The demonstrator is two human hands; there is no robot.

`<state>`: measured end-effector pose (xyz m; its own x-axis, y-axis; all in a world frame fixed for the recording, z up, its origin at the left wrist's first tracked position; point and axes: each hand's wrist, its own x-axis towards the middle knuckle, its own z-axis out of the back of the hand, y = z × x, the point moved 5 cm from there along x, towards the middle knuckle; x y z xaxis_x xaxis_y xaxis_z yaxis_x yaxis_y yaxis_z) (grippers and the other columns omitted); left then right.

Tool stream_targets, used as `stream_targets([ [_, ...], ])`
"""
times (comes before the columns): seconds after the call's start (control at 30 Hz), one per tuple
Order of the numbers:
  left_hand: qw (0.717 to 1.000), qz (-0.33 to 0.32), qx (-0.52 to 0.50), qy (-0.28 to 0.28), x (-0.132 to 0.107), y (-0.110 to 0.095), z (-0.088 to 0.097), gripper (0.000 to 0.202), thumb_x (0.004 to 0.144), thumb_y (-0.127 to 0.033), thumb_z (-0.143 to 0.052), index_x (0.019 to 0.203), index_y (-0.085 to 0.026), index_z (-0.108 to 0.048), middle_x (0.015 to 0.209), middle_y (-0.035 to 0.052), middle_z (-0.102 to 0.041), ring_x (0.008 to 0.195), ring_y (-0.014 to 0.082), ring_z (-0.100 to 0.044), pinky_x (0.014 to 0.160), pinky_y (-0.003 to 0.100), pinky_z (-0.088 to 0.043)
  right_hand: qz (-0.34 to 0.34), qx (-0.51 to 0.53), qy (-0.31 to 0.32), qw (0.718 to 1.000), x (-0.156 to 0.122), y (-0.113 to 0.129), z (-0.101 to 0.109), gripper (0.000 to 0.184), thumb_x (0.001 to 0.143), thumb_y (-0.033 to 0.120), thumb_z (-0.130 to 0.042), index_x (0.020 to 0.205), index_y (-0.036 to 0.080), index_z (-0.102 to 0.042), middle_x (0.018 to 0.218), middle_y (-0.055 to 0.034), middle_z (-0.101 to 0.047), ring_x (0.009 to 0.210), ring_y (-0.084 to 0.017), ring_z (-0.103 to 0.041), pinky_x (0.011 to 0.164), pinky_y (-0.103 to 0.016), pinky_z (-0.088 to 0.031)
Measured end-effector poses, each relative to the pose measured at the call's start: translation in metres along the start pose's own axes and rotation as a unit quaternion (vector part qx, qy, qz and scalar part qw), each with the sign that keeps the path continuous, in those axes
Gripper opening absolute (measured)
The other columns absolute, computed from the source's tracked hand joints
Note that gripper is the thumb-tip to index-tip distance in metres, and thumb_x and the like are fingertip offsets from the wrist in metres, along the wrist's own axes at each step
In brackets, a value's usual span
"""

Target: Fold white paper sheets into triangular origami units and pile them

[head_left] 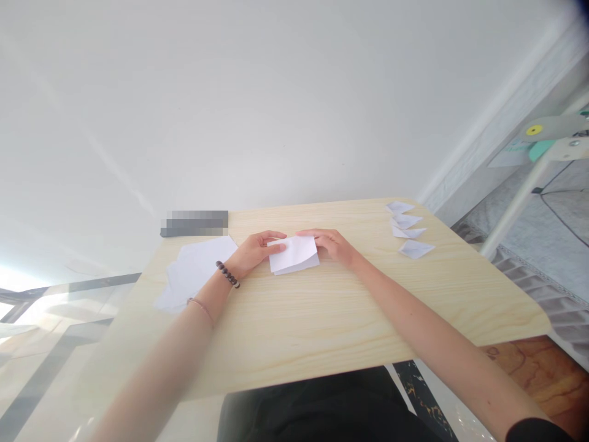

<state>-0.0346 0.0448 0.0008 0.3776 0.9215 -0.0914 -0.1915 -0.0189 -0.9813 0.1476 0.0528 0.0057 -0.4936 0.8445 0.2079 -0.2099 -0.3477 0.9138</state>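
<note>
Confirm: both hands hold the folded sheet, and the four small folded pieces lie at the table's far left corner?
No: the head view shows the folded pieces at the far right corner. The left hand and right hand do hold the folded sheet.

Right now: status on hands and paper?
Left hand and right hand both hold folded paper on table. Sheet stack by left wrist. Four folded pieces far right, apart.

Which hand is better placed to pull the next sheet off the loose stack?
Left, probably: the left hand rests on the folded paper right beside the paper stack; the right hand sits on its far edge.
</note>
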Motion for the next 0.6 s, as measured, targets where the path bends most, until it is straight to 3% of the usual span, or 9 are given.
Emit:
stream_targets([
  [0.1, 0.999, -0.019, 0.03, -0.035, -0.001, -0.002, 0.002, 0.048, 0.063, -0.042, -0.066, 0.103, -0.017, -0.058, 0.097, 0.0076, -0.061, 0.084, 0.0194, -0.056, 0.072, 0.032, -0.043, -0.039, 0.072, 0.012, 0.997, 0.0, -0.001, -0.001, 0.043, 0.085, 0.032, -0.026, 0.111, 0.016, -0.056, 0.094, -0.0055, -0.063, 0.075, -0.015, -0.057, 0.065, -0.027, -0.044],
  [0.27, 0.996, -0.03, 0.063, -0.05, -0.005, -0.009, -0.001, 0.045, 0.064, -0.043, -0.064, 0.101, -0.017, -0.059, 0.098, 0.0067, -0.061, 0.079, 0.0168, -0.055, 0.069, 0.029, -0.043, -0.043, -0.047, -0.052, 0.997, -0.001, 0.001, -0.003, 0.04, 0.078, 0.048, -0.045, 0.102, 0.019, -0.058, 0.083, -0.0039, -0.063, 0.064, -0.014, -0.055, 0.053, -0.024, -0.041],
  [0.4, 0.998, -0.028, 0.036, -0.048, -0.007, -0.013, -0.003, 0.046, 0.065, -0.045, -0.062, 0.1, -0.015, -0.059, 0.093, 0.0067, -0.061, 0.076, 0.0162, -0.055, 0.065, 0.027, -0.043, -0.032, -0.099, -0.066, 0.992, -0.001, -0.001, -0.007, 0.037, 0.077, 0.048, -0.046, 0.093, 0.018, -0.06, 0.077, -0.0037, -0.063, 0.063, -0.013, -0.055, 0.052, -0.023, -0.041],
  [0.6, 0.997, -0.021, 0.053, -0.053, -0.008, -0.012, -0.004, 0.045, 0.073, -0.049, -0.053, 0.101, -0.015, -0.06, 0.083, 0.0046, -0.062, 0.071, 0.0141, -0.053, 0.06, 0.023, -0.04, -0.023, -0.093, -0.061, 0.994, -0.002, 0.001, -0.007, 0.035, 0.077, 0.047, -0.046, 0.091, 0.018, -0.06, 0.08, -0.0038, -0.063, 0.065, -0.013, -0.056, 0.054, -0.023, -0.042],
])
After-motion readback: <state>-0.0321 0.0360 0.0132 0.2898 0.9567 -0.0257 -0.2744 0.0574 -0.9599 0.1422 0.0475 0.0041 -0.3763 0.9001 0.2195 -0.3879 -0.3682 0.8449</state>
